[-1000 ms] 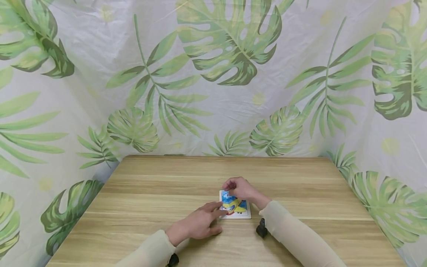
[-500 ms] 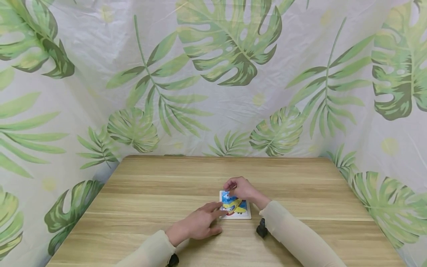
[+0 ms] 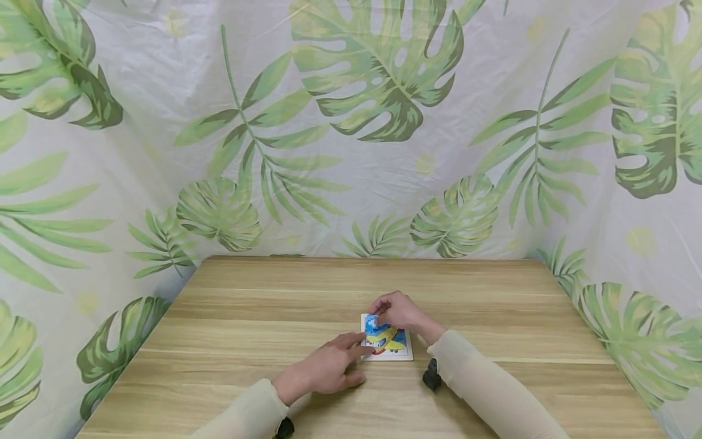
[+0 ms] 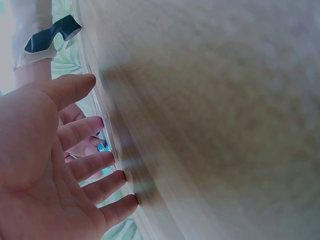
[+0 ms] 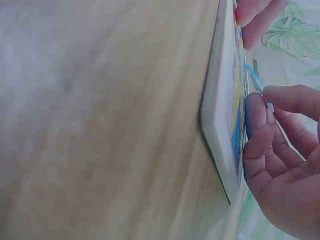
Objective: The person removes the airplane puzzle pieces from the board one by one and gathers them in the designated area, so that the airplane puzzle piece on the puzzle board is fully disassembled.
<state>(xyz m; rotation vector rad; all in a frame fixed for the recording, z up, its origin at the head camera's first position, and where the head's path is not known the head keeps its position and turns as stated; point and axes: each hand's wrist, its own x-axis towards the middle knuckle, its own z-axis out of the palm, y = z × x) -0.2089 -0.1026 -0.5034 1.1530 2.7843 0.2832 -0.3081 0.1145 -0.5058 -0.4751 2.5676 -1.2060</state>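
Note:
A small jigsaw puzzle board (image 3: 403, 353) with a white rim and a yellow aeroplane picture lies on the table. My left hand (image 3: 329, 366) comes from the left, its fingertips resting on the board's left side with fingers spread and fairly straight. Over the far left corner, my right hand (image 3: 396, 310) pinches a blue puzzle piece (image 5: 254, 77) between thumb and finger. In the right wrist view the piece is tilted up from the board's surface, and the other fingers curl close to the board. Part of the picture is hidden beneath both hands.
The wooden table (image 3: 247, 341) carries the board near its middle. A cloth backdrop (image 3: 384, 183) with green leaves hangs behind and beside it. Black wrist cameras, like the right one (image 3: 431, 375), sit under the cuffs of both pale sleeves.
The blue piece under my right hand has shifted and turned slightly at the board's far left corner, with the hand edging a little to the right. My left hand has stayed in place.

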